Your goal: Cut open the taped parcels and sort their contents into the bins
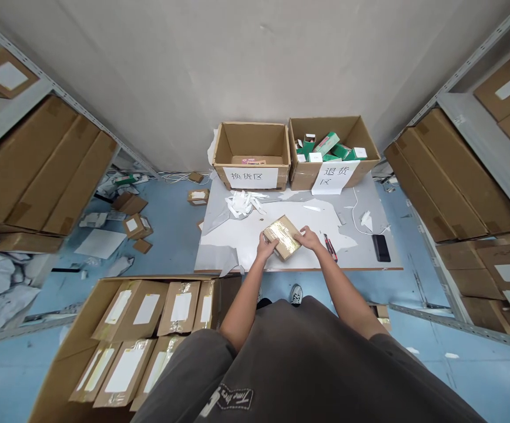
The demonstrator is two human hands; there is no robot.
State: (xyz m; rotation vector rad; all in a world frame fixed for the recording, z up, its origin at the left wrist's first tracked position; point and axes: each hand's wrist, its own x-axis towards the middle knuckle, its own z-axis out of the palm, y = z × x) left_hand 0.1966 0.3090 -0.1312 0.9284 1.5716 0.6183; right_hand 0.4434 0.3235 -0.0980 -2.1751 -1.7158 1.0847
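Note:
Between my hands is a small taped cardboard box [282, 236], tilted over the near part of the table. Shiny clear tape runs across its top. My left hand [267, 247] grips the box at its near left corner. The fingers of my right hand [308, 238] close on its right edge. Just right of that hand a red and black utility knife [330, 248] lies on the table. White paper [255, 226] covers much of the tabletop under the box.
At the table's back stand an open carton [250, 176] with a few pink items and another carton [301, 175] holding green boxes. A phone [381, 248] lies right, crumpled white strips [242, 203] left. A large carton [63, 352] of parcels is at my left; shelves flank both sides.

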